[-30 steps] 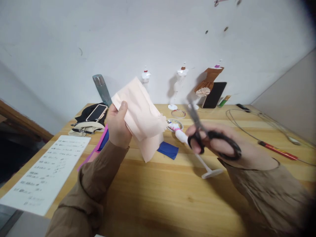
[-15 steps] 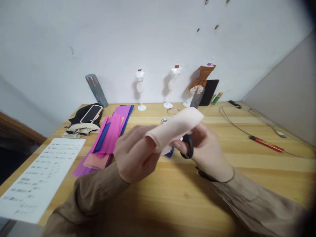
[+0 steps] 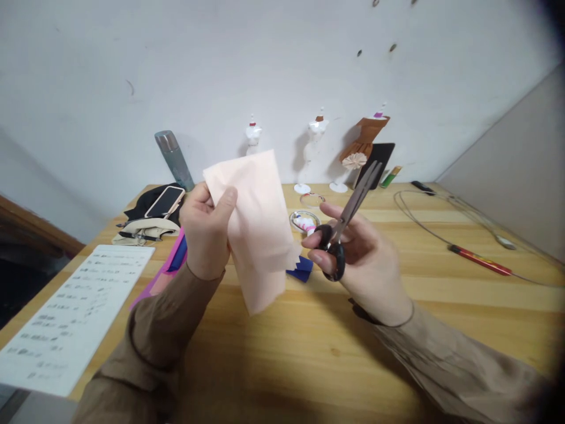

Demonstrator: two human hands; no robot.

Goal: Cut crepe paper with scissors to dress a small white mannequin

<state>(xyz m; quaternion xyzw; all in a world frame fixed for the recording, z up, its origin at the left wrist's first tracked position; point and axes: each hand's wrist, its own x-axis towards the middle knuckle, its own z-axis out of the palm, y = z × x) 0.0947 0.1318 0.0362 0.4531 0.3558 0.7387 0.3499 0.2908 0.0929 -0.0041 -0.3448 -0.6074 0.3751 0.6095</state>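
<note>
My left hand [image 3: 205,232] is closed on the upper left edge of a pale peach sheet of paper [image 3: 258,227] and holds it upright above the wooden table [image 3: 309,353]. The sheet's lower right edge is jagged. My right hand [image 3: 359,259] grips black-handled scissors [image 3: 346,218] just right of the sheet, blades together and pointing up and to the right. A blue paper scrap [image 3: 302,268] lies on the table between my hands.
Pink and blue papers [image 3: 170,271] lie behind my left wrist. A printed sheet [image 3: 73,312] sits at the left edge. A phone [image 3: 165,201] on a black bag, a grey bottle [image 3: 174,158], three small mannequins [image 3: 315,147], tape rings [image 3: 304,221], a cable and a red pen [image 3: 479,259] are also on the table.
My left hand has swung the peach sheet from lying across my right hand back to upright at the left. The scissors, hidden behind the sheet before, now show with blades pointing up.
</note>
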